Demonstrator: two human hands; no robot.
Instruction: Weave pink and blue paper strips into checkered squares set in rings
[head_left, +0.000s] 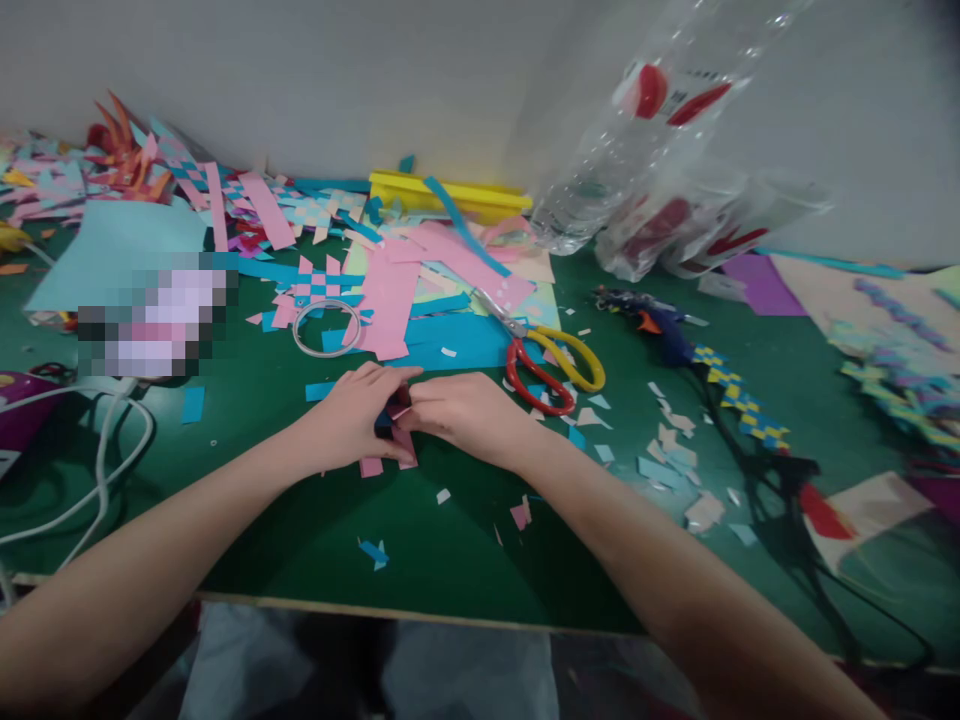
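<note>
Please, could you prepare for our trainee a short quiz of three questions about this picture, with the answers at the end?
1. Which colour is the paper held at the left hand and the right hand?
A) yellow
B) pink
C) purple
2. True or false: the ring lies apart from the scissors.
3. Which two colours do the scissors' handles have?

Key: 1. B; 2. true; 3. red and yellow.
</note>
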